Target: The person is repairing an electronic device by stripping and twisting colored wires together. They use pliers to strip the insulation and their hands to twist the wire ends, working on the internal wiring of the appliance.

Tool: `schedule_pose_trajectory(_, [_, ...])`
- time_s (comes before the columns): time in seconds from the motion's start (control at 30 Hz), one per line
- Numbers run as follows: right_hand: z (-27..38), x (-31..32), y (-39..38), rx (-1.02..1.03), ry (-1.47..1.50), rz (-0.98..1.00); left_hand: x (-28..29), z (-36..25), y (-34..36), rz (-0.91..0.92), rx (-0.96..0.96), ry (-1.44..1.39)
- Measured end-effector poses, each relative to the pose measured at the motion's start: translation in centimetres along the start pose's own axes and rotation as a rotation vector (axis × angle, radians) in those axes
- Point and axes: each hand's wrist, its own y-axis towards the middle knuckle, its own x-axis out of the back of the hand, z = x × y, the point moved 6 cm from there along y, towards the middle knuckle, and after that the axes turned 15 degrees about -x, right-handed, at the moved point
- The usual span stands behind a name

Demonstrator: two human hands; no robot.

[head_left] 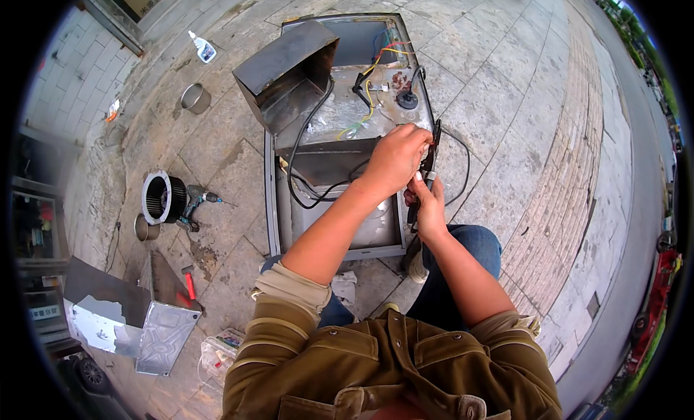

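Observation:
Both hands meet at the right edge of an opened metal appliance housing (334, 252), which looks like a range hood. My left hand (394, 160) is closed at that edge, its fingers curled over something small that they hide. Just below it, my right hand (432, 210) is closed around a dark, narrow piece that I cannot identify. A dark upright strip (436, 134) stands beside the left fingertips. Loose yellow and blue wires (371, 95) lie on the housing's far part, near a round black fitting (407, 100). A black cable (298, 156) loops left of my left hand.
A boxy metal duct (285, 58) sits on the housing's left. Leftward on the paving are a fan wheel (165, 197), a cordless drill (194, 207), metal cups (195, 99), a spray bottle (203, 48), a red-handled hammer (189, 283), bent metal panels (168, 337) and a plastic bag (219, 356).

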Motion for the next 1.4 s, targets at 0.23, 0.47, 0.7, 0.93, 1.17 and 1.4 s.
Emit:
schedule_pose_trajectory(0.23, [1.7,-0.7,-0.2,0.162,0.019,-0.035,0.3,-0.5,0.7,-0.080,0.008,-0.085])
schedule_pose_trajectory(0.47, [1.6,-0.5,0.4,0.164,-0.147,0.030,1.5,0.1,0.6,-0.038,0.035,-0.058])
schedule_pose_trajectory(0.7, [1.7,0.0,0.5,0.066,-0.217,0.080,1.9,-0.4,0.9,0.029,-0.082,0.065])
schedule_pose_trajectory(0.93, [2.1,0.0,-0.5,0.135,-0.158,0.044,1.1,-0.6,0.9,-0.011,-0.065,0.042])
schedule_pose_trajectory(1.17, [5.3,5.0,-0.6,0.303,0.296,0.000,2.8,1.2,0.7,-0.111,0.099,0.083])
schedule_pose_trajectory(1.4, [2.7,6.0,1.6,-0.221,0.510,-0.071,2.4,1.4,0.3,-0.097,0.131,-0.016])
